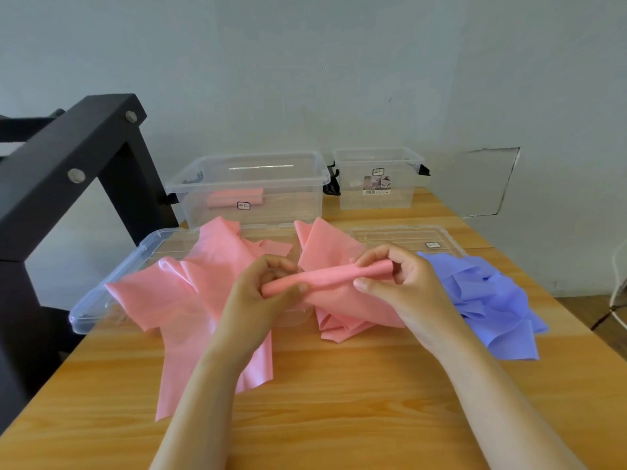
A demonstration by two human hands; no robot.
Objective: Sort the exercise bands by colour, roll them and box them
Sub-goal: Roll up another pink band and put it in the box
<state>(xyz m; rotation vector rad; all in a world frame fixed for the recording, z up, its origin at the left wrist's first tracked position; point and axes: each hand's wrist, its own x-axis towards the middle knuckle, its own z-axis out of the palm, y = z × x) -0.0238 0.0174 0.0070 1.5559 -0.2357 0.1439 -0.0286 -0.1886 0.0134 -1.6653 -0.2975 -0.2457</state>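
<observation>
left hand: forearm reaches in from the near edge. The left hand (261, 293) is raised in front of the large clear box (288, 201), fingers curled round the left end of the pink roll (325, 278).
right hand: the right hand (397, 283) is front-right of the box. Thumb and fingertips pinch the roll's right end.
grip: both grips are narrow and hold the same roll.
roll: a part-rolled pink band, crosswise between the hands, right end higher. Its unrolled tail (342, 320) drops to the bench (339, 418) in front of the box.
loose pink bands (190, 300): front-left of the box, draped over a clear lid (98, 307) and down the bench, partly under the left wrist.
blue bands (492, 300): heaped front-right of the box, past the right hand.
second lid (407, 237): front-right of the box, partly covered by pink and blue.
finished pink roll (234, 198): inside the box.
small clear box (403, 195): just right of the large one.
black frame (68, 157): left of the box.
</observation>
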